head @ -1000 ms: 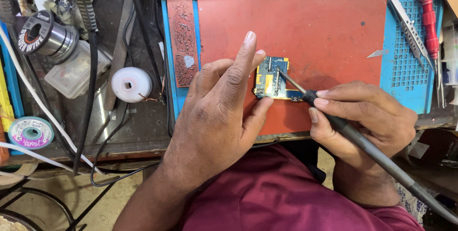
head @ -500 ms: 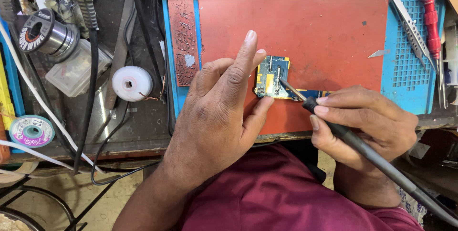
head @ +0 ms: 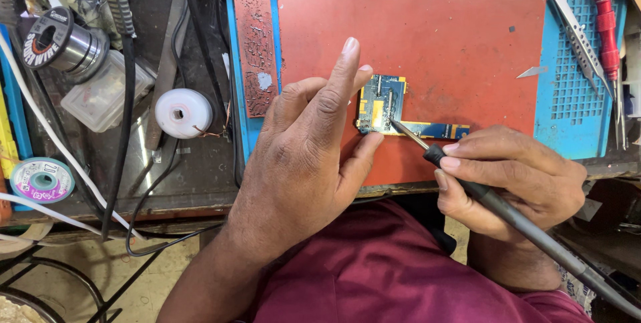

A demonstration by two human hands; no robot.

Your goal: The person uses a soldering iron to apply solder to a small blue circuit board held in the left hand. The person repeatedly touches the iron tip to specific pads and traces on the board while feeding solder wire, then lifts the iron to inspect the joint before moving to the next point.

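Head view looks down on a red and blue work mat (head: 467, 36) filling the bench. On its near middle lies a small blue circuit board (head: 380, 104), its gold-edged strip running off toward the right. The left hand (head: 304, 156) is nearer, pinning the board's left edge with thumb and fingers, forefinger raised and straight. The right hand (head: 511, 179) grips a soldering iron (head: 494, 203) pen-fashion, the shaft slanting up-left, its tip touching the board's lower middle from the right.
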